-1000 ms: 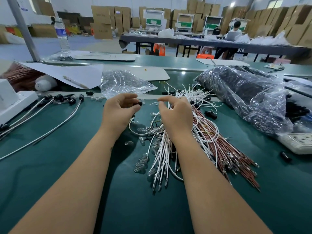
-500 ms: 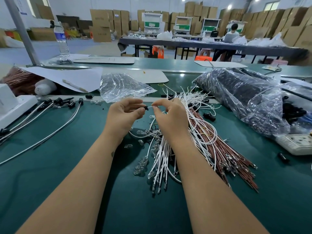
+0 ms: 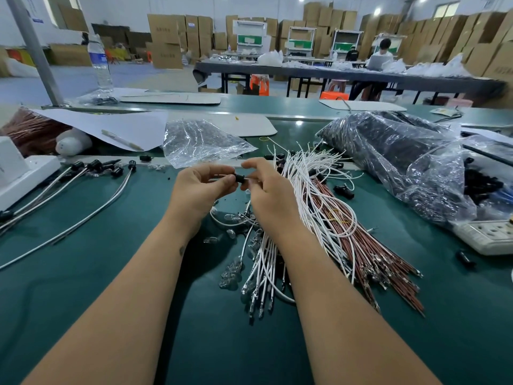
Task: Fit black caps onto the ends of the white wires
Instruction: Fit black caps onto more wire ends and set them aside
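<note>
Above the green bench top [image 3: 83, 273], between both hands: a black cap [image 3: 238, 177], small, hard, light, likely slick; best taken by its sides. Left hand [image 3: 200, 190] curled, thumb and forefinger pinching that cap. Right hand [image 3: 266, 190] curled too, fingertips pinching what seems a thin white wire end at the cap's mouth; too small to confirm. Wire limp and springy, best gripped close to the tip. Further right, loose white wires [image 3: 313, 195] heaped on the bench.

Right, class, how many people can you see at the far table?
2: a person in white behind a laptop, and a person in dark beside them. Others may be hidden.
</note>
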